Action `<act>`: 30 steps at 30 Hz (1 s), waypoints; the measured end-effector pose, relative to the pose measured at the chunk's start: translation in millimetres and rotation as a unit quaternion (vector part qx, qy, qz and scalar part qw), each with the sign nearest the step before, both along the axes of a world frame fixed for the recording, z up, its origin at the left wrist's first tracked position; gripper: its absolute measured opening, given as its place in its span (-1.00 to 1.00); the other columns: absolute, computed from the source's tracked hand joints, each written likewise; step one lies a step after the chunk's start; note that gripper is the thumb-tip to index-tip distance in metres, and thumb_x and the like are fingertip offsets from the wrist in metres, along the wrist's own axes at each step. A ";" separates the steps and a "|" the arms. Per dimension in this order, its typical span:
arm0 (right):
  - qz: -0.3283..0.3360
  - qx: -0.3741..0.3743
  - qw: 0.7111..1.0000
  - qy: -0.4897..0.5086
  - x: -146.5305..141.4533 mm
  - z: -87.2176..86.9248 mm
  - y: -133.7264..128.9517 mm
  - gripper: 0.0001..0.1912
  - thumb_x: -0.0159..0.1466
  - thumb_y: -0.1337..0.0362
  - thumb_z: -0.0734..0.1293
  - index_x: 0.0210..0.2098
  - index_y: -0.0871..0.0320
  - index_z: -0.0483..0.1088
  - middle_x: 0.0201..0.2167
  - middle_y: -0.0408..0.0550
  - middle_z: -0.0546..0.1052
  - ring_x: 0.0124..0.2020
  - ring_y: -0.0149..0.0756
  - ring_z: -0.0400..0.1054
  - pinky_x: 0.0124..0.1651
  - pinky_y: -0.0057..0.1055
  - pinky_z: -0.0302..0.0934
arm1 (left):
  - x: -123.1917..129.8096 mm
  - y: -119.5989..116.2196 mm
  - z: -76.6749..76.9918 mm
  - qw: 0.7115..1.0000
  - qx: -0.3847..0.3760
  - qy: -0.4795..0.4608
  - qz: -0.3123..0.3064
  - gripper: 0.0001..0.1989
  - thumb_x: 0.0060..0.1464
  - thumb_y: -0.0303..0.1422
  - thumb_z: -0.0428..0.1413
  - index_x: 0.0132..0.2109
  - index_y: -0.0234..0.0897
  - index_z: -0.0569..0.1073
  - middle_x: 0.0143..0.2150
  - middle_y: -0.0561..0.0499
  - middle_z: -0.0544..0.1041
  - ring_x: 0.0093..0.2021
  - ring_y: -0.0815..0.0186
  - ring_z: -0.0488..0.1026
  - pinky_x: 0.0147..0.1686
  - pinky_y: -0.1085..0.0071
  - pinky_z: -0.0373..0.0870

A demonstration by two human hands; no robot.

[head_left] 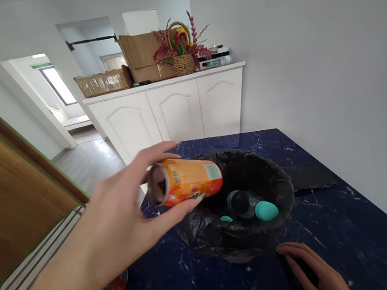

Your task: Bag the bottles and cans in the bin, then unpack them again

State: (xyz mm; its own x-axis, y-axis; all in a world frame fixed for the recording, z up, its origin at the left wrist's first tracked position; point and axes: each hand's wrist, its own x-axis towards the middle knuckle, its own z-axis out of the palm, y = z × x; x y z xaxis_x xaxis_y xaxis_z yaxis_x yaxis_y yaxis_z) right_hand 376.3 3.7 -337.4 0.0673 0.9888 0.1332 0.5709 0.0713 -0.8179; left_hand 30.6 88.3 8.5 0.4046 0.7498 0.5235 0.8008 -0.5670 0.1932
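Observation:
My left hand (pixel 125 204) is closed round an orange drink can (pixel 191 177), tilted nearly onto its side with its open end toward me. The can hangs over the left part of a bin (pixel 280 185) lined with a black plastic bag. Inside the bin lie bottles, one with a teal cap (pixel 266 210). My right hand (pixel 316 270) rests on the dark blue marbled table (pixel 219 288) just in front of the bin, fingers curled and partly cut off by the frame; I cannot make out anything in it. Behind my left forearm a second can (pixel 115 289) is partly hidden.
A black plastic piece (pixel 310 176) lies right of the bin. Beyond the table stands a white cabinet (pixel 181 112) bearing cardboard boxes (pixel 104 82) and a flower basket (pixel 183 64). A wooden panel (pixel 8 179) is at left, a grey wall (pixel 328 45) at right.

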 end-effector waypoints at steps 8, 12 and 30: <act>-0.002 0.020 1.000 -0.006 -3.0 2.8 1.0 -0.67 0.54 0.01 0.24 0.15 -0.15 0.56 0.20 -0.04 0.61 0.14 0.01 0.60 -0.06 -0.33 0.63 | 25.7 -10.4 -20.3 0.995 0.020 0.082 -0.061 -0.32 0.37 0.13 0.08 0.50 0.11 0.17 0.42 0.02 0.48 0.18 0.01 0.63 0.12 0.14 0.62; 0.004 0.006 1.000 -0.003 -1.0 0.1 1.7 -0.66 0.54 0.00 0.24 0.16 -0.16 0.56 0.22 -0.04 0.60 0.16 0.02 0.59 -0.04 -0.33 0.63 | -36.0 -9.0 -38.1 0.995 0.004 0.095 0.034 -0.32 0.32 0.16 0.12 0.47 0.12 0.26 0.35 0.03 0.55 0.21 -0.05 0.61 0.24 0.09 0.53; 0.003 -0.002 1.000 -0.002 -3.4 3.5 0.7 -0.65 0.54 -0.01 0.23 0.15 -0.15 0.57 0.22 -0.03 0.60 0.13 -0.01 0.61 0.00 -0.35 0.62 | -198.3 -35.2 -164.8 0.967 -0.107 0.010 0.233 -0.38 0.22 0.21 0.17 0.34 0.25 0.36 -0.03 0.18 0.68 -0.08 0.12 0.70 -0.13 0.21 0.65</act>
State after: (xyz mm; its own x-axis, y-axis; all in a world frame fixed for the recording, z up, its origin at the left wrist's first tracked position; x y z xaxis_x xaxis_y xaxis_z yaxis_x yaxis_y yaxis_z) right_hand 372.8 4.4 -333.9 0.0603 0.9898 0.1288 0.5738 0.0712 -0.8159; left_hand -167.6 53.1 -156.4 0.0051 0.9431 0.3325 0.9642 -0.0928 0.2485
